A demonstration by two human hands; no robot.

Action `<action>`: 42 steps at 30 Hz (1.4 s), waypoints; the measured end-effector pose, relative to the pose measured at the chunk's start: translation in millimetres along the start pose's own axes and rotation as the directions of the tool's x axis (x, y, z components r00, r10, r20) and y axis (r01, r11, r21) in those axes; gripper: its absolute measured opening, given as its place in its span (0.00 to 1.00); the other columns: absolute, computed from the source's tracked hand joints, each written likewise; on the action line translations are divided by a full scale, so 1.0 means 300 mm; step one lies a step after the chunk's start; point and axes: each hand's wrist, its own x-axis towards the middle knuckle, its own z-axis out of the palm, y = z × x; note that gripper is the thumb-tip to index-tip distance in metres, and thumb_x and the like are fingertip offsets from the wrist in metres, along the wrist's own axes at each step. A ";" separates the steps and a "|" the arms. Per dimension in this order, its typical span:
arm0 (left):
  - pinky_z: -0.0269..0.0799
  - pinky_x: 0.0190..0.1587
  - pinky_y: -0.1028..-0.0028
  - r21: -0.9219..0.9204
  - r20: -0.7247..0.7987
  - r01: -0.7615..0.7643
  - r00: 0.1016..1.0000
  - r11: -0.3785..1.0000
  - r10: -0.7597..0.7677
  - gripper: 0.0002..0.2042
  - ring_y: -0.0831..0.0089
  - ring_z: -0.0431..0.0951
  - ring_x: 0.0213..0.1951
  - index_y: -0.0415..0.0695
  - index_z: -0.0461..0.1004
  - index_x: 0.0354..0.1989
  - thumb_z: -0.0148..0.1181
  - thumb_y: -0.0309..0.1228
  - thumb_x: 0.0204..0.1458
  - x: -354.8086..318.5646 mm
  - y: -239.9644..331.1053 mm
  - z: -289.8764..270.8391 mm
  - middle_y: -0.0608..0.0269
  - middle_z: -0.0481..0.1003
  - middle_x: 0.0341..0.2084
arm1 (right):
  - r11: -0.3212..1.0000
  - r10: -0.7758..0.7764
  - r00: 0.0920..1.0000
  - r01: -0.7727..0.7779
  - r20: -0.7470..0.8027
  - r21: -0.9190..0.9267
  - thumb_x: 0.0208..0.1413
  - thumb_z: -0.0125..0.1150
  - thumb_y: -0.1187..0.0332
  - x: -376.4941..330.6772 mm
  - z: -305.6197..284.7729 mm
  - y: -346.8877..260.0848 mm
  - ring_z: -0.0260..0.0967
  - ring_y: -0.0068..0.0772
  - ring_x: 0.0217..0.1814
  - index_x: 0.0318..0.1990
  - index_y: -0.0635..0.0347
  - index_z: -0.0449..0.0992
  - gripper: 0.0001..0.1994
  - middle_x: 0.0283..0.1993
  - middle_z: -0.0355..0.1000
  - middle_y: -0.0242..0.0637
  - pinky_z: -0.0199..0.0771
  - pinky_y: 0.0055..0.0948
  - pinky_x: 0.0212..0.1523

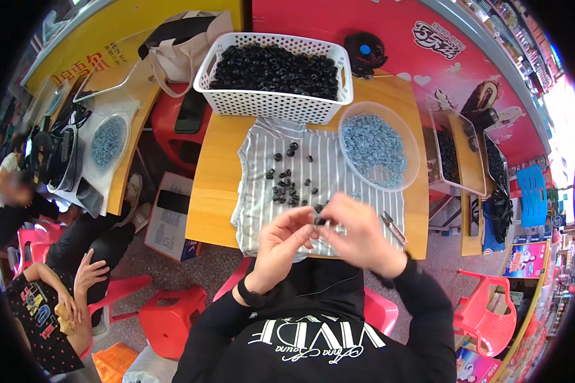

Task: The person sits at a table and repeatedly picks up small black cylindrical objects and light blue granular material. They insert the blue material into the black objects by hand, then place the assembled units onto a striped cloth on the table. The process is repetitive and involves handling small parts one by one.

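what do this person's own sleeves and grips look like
Long, plain black sleeves. The left grip is ungloved, with a dark band at the wrist. The right grip is ungloved too; whether its dark wrist edge is cuff or band is unclear.

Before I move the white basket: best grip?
Probably both short ends of the white basket, one hand from each side: the right end shows a handle slot below the rim. Loose black pieces heap inside, so a level two-ended hold looks safest.
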 end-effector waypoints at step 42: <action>0.77 0.41 0.76 -0.179 0.252 0.407 0.899 0.896 -0.358 0.10 0.74 0.79 0.38 0.35 0.77 0.47 0.62 0.21 0.57 -0.107 -0.106 -0.073 0.59 0.78 0.39 | 0.933 0.080 0.982 -0.012 -0.174 0.360 0.50 0.66 0.82 -0.281 0.114 -0.002 0.72 0.36 0.28 0.32 0.63 0.75 0.06 0.28 0.71 0.38 0.70 0.29 0.29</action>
